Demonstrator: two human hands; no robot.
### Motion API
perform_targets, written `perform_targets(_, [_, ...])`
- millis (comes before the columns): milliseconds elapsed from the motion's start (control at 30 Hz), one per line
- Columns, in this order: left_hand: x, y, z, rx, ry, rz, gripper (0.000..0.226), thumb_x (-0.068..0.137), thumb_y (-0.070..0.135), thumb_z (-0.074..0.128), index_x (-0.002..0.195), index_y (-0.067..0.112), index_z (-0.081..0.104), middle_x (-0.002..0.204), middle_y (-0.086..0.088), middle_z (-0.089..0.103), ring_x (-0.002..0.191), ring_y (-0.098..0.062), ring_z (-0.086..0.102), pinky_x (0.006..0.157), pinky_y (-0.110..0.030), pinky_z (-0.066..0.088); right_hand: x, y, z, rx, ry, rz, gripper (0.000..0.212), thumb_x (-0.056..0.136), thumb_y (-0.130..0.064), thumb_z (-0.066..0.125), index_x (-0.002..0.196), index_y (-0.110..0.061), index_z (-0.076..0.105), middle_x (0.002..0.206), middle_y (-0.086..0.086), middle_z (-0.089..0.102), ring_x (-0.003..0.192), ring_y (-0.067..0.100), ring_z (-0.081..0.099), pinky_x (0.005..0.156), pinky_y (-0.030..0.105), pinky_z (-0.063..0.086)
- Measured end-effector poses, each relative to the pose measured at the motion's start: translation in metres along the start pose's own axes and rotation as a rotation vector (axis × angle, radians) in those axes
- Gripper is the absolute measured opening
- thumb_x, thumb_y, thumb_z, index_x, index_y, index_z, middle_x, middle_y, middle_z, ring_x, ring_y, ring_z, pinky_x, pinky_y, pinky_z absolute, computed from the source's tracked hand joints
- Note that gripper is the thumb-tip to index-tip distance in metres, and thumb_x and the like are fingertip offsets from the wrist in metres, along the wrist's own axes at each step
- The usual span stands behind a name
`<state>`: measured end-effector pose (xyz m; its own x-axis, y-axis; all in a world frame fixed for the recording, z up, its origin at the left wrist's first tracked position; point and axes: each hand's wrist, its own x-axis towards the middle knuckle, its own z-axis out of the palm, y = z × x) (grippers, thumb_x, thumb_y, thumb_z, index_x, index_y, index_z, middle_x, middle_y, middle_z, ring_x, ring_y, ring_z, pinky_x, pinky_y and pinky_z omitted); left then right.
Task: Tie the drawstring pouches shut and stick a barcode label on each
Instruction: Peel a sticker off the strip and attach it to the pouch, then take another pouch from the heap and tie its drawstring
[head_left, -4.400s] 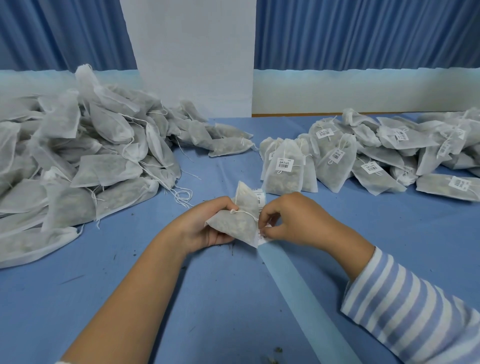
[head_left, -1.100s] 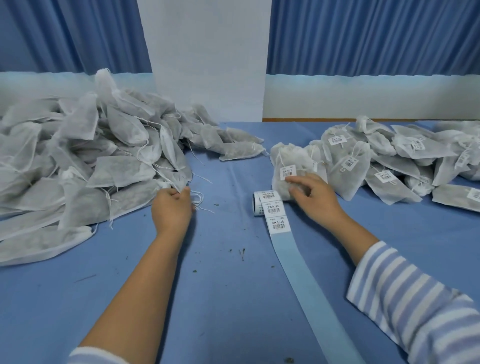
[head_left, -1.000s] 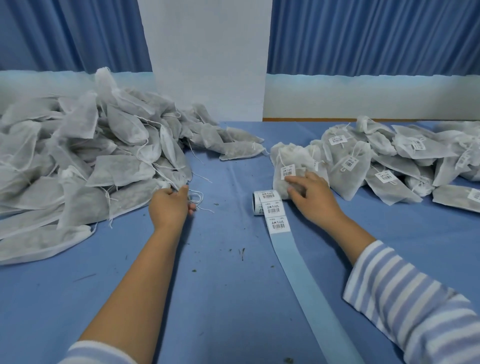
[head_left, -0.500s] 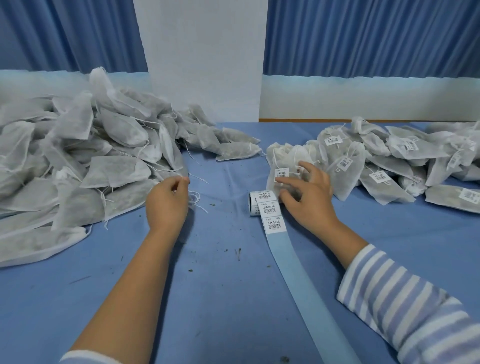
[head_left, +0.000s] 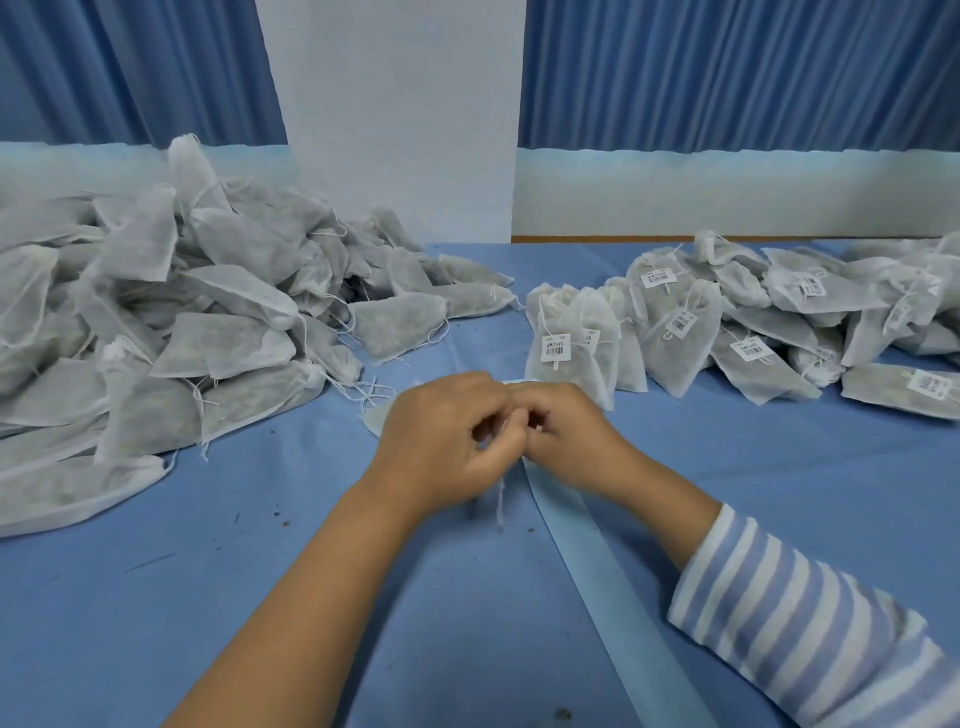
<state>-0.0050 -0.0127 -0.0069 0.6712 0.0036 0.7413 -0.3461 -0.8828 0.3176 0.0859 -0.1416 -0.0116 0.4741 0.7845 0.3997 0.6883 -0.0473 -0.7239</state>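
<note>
Both the left hand (head_left: 447, 436) and right hand (head_left: 571, 439), fingers curled, apparently pinch the string (head_left: 501, 506). Pouch (head_left: 375, 417) lies beneath them on the table (head_left: 260, 597), mostly hidden. Risk: uneven pull leaves the knot loose, so contents spill later.

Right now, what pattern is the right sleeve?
The sleeve is blue-and-white striped; head view.

White barcode labels (head_left: 556, 347) stuck on the pouches (head_left: 675, 353) at rt, each w/ a short printed line above the bars, chars too small and blurred to make out, so no txt, nos. or brand legible.
</note>
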Motion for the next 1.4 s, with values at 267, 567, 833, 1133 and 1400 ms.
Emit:
perform_targets(267, [0.003, -0.029, -0.011, -0.38, -0.111, -0.394, 0.037, 0.072, 0.009, 0.041, 0.1, 0.027, 0.06, 0.1, 0.013, 0.063, 0.095, -0.002, 0.057, 0.085, -0.015, 0.04, 0.002, -0.001, 0.0, 0.254, -0.04, 0.239, 0.018, 0.096, -0.005, 0.055, 0.085, -0.013, 0.067, 0.066, -0.007, 0.068, 0.059, 0.006, 0.058, 0.055, 0.016, 0.044])
perform_targets(567, [-0.002, -0.039, -0.02, -0.125, -0.57, -0.278, 0.045, 0.061, 0.021, 0.059, 0.103, 0.018, 0.076, 0.114, 0.011, 0.068, 0.113, -0.007, 0.055, 0.103, -0.018, 0.036, -0.009, -0.011, 0.019, -0.788, -0.141, 0.201, 0.029, 0.082, -0.057, 0.062, 0.08, -0.029, 0.067, 0.073, -0.011, 0.06, 0.071, 0.008, 0.054, 0.053, 0.024, 0.03])
perform_targets(833, [-0.001, -0.039, -0.017, -0.156, -0.576, -0.394, 0.009, 0.084, 0.027, 0.076, 0.092, 0.023, 0.076, 0.085, 0.006, 0.072, 0.085, -0.011, 0.064, 0.088, -0.009, 0.036, -0.005, -0.011, -0.005, 0.027, -0.124, 0.381, 0.011, 0.092, -0.014, 0.062, 0.084, -0.008, 0.067, 0.082, 0.006, 0.071, 0.067, 0.004, 0.056, 0.061, 0.016, 0.041])
perform_targets(1133, [0.006, -0.024, -0.041, -0.662, -0.477, -0.612, 0.03, 0.086, 0.001, 0.054, 0.069, 0.014, 0.075, 0.081, -0.012, 0.073, 0.075, -0.013, 0.066, 0.067, -0.016, 0.052, -0.003, -0.01, -0.033, 0.438, -0.165, 0.466, 0.015, 0.097, -0.012, 0.057, 0.085, -0.017, 0.064, 0.061, -0.002, 0.054, 0.058, 0.01, 0.051, 0.05, 0.018, 0.04])
perform_targets(1400, [0.008, -0.016, -0.027, -0.867, -0.228, -0.628, 0.027, 0.094, 0.006, 0.059, 0.11, 0.019, 0.075, 0.117, 0.008, 0.072, 0.11, -0.001, 0.065, 0.088, -0.015, 0.049, -0.005, -0.007, -0.005, -0.133, 0.092, 0.097, 0.011, 0.096, -0.015, 0.06, 0.088, -0.021, 0.066, 0.076, -0.013, 0.059, 0.068, 0.003, 0.054, 0.065, 0.012, 0.039])
